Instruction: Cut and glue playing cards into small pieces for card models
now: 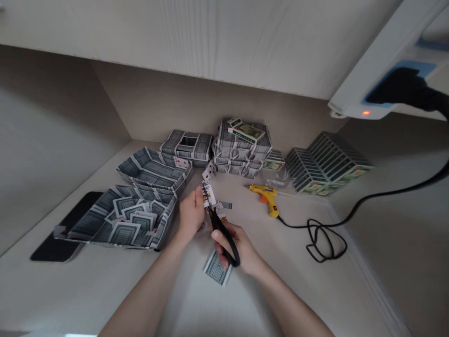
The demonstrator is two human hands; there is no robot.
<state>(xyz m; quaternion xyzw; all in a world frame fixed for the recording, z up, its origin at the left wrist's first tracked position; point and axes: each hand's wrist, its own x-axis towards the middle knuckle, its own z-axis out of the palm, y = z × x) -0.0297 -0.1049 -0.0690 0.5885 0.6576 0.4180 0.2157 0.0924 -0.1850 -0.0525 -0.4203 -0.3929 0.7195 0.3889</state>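
Face card (209, 195), white with a yellow and black figure and a "Q" in its corner, stands tilted just above the bench (280, 285), pinched at its left edge by the closed fingertips of the left hand (192, 210). The right hand (238, 248) grips one pair of black-handled scissors (224, 234), fingers around the handle, blades reaching to the card; how far they are parted is too small to tell.

Counted: one patterned card (216, 270) lies face down at six o'clock from the scissors, partly under the right hand's fingers; one black-pip card (208, 172) is at twelve o'clock from the held one. Cut pieces (226, 205) lie beside and beneath the blades, too muddled to count.

Two open trays (94, 213) built from grey-backed cards sit between nine and eleven o'clock; the nearer holds a loose heap of cards (135, 217), overlapping past counting. The nearer tray partly covers one dark flat device (63, 234) at nine o'clock. One card-built box (187, 146) with a square opening stands at eleven, and a card-built stack (242, 145) topped with green packaging (247, 132) at one. Rows of green packs (326, 164) fill two o'clock. Before them lies one yellow glue gun (264, 196), its black cord (322, 231) looping at three.
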